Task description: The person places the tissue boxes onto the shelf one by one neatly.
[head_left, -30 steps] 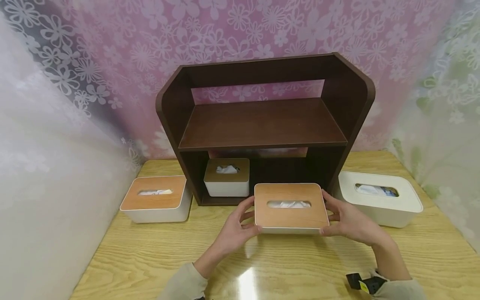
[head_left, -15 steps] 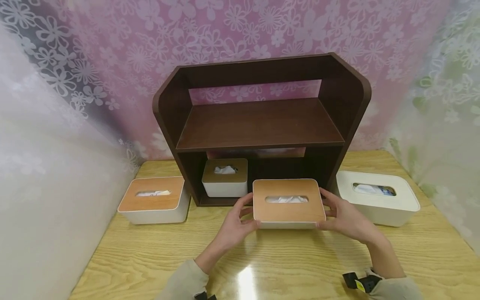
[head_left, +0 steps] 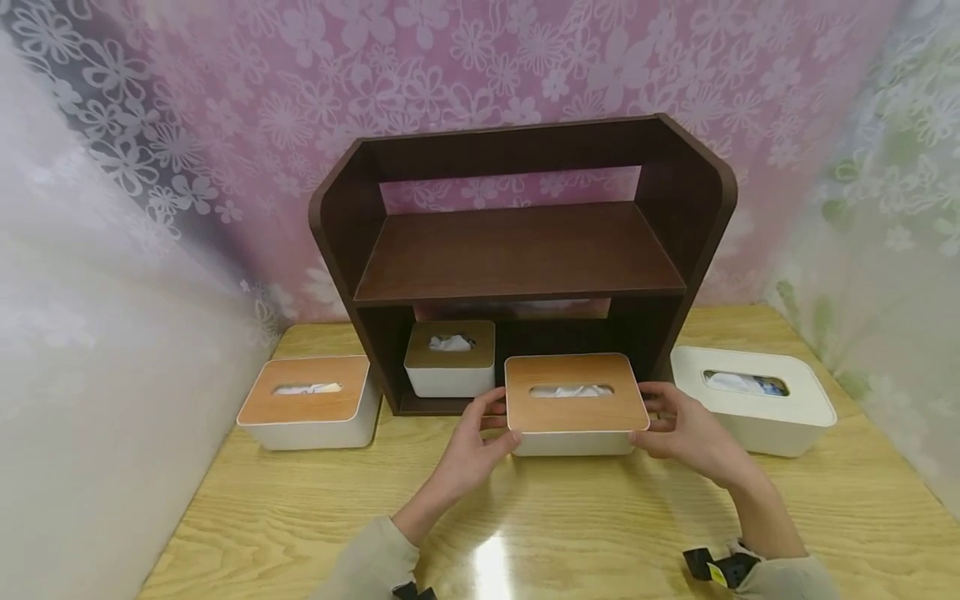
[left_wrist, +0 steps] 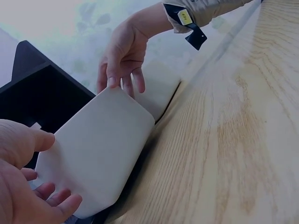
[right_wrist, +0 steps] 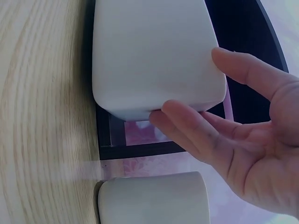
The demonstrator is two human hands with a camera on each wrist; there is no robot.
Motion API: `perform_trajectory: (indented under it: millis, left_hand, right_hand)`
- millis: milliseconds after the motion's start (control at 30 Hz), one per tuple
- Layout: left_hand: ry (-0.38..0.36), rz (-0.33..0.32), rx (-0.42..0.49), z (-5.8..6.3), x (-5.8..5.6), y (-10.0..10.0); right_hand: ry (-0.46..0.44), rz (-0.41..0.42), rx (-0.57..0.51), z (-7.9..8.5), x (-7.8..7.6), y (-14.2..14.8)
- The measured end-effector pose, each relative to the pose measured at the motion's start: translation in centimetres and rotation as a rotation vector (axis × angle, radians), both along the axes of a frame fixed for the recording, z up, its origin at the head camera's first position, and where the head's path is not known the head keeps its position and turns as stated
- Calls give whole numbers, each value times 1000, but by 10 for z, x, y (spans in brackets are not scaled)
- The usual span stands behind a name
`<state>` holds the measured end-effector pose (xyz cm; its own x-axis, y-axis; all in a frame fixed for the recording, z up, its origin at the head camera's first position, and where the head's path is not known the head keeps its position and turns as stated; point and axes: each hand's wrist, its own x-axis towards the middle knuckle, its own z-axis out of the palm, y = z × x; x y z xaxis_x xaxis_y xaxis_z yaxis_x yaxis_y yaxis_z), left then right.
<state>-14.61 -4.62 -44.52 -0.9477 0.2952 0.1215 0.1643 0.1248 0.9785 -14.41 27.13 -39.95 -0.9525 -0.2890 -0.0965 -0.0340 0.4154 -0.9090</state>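
A white tissue box with an orange wood lid (head_left: 573, 417) stands at the front of the shelf's lower compartment, tissue showing in its slot. My left hand (head_left: 468, 442) grips its left end, thumb at the front corner and fingers along the side. At the opposite end my right hand (head_left: 686, 433) holds it the same way. The left wrist view shows the box's pale front (left_wrist: 93, 144) between both hands. In the right wrist view, fingertips (right_wrist: 173, 109) lie against the end of the box. Inside the compartment, at left, sits a smaller tissue box with a brown lid (head_left: 450, 358).
The dark brown shelf (head_left: 525, 250) stands at the back of the wooden table (head_left: 300, 533). Left of it is another orange-lidded tissue box (head_left: 307, 408). An all-white tissue box (head_left: 757, 400) stands close to my right hand. Patterned curtains (head_left: 465, 67) hang behind and at both sides.
The held tissue box has moved slightly toward the shelf and its lid has tipped, so more of the white front shows. Both hands have moved along with it.
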Motion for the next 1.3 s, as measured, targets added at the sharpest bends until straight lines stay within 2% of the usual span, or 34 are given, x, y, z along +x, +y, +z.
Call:
perform_trajectory:
  millis: [267, 433, 767, 867, 1067, 1300]
  left_hand:
    - [23, 39, -26, 0, -1, 1]
    - [40, 72, -11, -1, 0, 4]
    - [53, 130, -39, 0, -2, 8]
    - [36, 129, -36, 2, 0, 8]
    - [31, 79, -36, 2, 5, 5]
    - [-6, 39, 23, 1, 7, 4]
  right_hand:
    - [85, -72, 121, -2, 0, -2]
    - [94, -81, 87, -4, 0, -4]
    - [109, -139, 50, -6, -3, -8]
    - [107, -154, 53, -6, -3, -10]
    - [106, -194, 71, -7, -5, -11]
    - [117, -222, 42, -11, -5, -14]
